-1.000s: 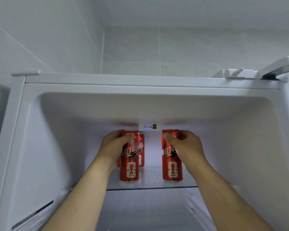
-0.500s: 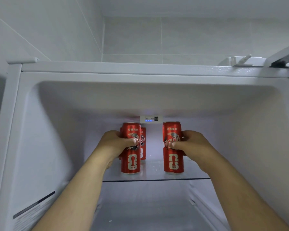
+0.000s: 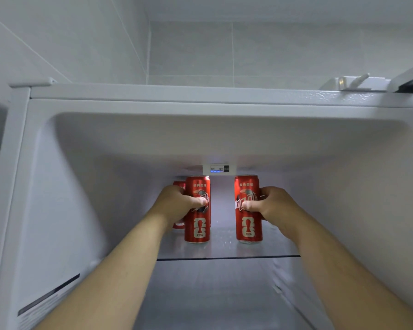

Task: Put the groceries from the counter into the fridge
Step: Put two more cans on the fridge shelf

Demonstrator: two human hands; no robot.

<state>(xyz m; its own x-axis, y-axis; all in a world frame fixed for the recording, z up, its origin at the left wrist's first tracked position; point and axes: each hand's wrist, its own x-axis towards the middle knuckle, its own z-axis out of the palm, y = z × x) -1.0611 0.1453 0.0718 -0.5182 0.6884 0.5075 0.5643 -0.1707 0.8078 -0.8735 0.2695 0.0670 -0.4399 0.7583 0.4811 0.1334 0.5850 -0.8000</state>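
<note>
Both my forearms reach into the fridge (image 3: 81,186) side by side, about equally deep, so neither hand is clearly the nearer one. My left hand (image 3: 177,203) is curled round the middle of the left cola can (image 3: 198,228), thumb across the front of the label and fingers wrapped out of sight round the far side. My right hand (image 3: 272,206) grips the right cola can (image 3: 248,228) the same way. Each can stands inward of its hand, toward the gap between my thumbs, long axis upright, and the two are apart with bare shelf between them. Their bases look seated on the glass shelf (image 3: 224,250), a little beyond its front edge, so I judge the next move is only to loosen my fingers and draw straight back toward me without tipping either tall, narrow can. Just beyond my left knuckles stands a third can (image 3: 179,185). I cannot tell whether it touches the can I hold. Past my fingertips, the control panel (image 3: 218,168) sits on the back wall above the can tops.
</note>
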